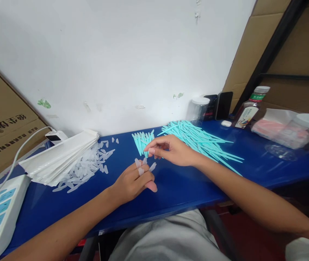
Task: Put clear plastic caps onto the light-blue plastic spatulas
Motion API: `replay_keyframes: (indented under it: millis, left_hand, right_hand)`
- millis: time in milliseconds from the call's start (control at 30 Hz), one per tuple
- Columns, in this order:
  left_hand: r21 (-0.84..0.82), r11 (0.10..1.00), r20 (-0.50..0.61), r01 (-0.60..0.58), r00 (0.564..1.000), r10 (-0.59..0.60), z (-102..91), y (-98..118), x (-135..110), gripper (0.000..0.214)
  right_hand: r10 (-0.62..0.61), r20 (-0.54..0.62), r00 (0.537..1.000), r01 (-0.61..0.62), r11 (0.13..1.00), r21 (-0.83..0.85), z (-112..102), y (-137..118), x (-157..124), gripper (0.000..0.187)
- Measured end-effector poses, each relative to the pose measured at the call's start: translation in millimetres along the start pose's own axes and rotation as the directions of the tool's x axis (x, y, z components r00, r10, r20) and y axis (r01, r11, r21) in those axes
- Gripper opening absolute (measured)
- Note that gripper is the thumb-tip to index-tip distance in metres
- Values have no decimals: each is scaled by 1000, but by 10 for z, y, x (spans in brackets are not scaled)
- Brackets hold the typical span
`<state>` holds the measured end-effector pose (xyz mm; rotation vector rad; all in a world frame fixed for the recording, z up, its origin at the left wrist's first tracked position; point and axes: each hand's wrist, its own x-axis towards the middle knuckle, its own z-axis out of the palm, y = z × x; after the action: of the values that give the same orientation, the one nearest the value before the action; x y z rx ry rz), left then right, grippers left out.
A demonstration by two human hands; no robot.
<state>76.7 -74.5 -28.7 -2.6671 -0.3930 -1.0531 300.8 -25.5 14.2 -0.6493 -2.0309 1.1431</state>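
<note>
Blue tabletop (pixel 189 186) spreads under our two hands, and we centre the clock on our left hand (pixel 132 181), with twelve toward the white wall (pixel 132 61). Between its curled fingers we grip several pale pieces (pixel 141 171), their ends standing up past the knuckles. Our right hand (pixel 174 148), between one and two o'clock, brings thumb and forefinger together by the near ends of a row of turquoise sticks (pixel 138 144); the fingertips are small and blurred, so we cannot tell whether anything is pinched there. That row lies around twelve, pale at its far ends. At two o'clock a loose turquoise heap (pixel 198 137) fans rightward along our right forearm, crowding that flank. Toward ten o'clock a scattered pale pile (pixel 85 168) lies against white sleeves (pixel 62 159), with a band of bare blue between it and our left hand. Between eight and nine sits a power strip (pixel 3 215). Our widest open room runs from three to five, while the front edge passes near us at six.
</note>
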Motion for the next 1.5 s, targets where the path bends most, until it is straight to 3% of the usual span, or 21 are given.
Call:
replay_keyframes:
  millis: [133, 300, 433, 600, 733, 867, 1067, 1167, 1300, 1500]
  left_hand:
    - [-40, 998, -52, 41, 998, -43, 27, 7, -58, 36]
    - [-248, 948, -201, 202, 946, -254, 69, -2, -96, 44]
    - [-333, 896, -162, 295, 918, -363, 75, -19, -91, 45]
    - [-289, 881, -89, 374, 906, -414, 45, -42, -65, 48]
    - [-285, 857, -56, 430, 885, -463, 34, -86, -58, 47]
    - [-235, 847, -91, 477, 857, -507, 21, -131, -55, 46]
    - [-147, 836, -145, 529, 824, -548, -34, -211, -64, 39]
    - [-100, 861, -8, 498, 865, -501, -52, -244, -74, 37]
    - [-74, 932, 174, 354, 925, -337, -42, -234, -75, 36]
    - [-89, 986, 182, 139, 976, -121, -8, -77, -41, 37]
  right_hand:
    - [84, 200, 976, -109, 987, 117, 91, 105, 3, 23]
    - [134, 495, 859, -379, 815, 437, 337, 145, -37, 24]
    - [144, 514, 846, -466, 669, 579, 509, 210, -32, 22]
    - [240, 491, 838, -540, 495, 681, 557, 289, 6, 16]
    - [283, 450, 847, -531, 436, 727, 532, 242, 27, 16]
    - [326, 397, 858, -513, 493, 702, 477, 196, 41, 14]
    - [338, 232, 912, -409, 698, 588, 235, 251, 56, 29]
    - [311, 141, 940, -340, 815, 469, 81, 305, 70, 36]
    - [242, 49, 969, -244, 909, 336, -73, 318, 83, 44]
    - [75, 82, 994, -92, 969, 230, -135, 196, 62, 39]
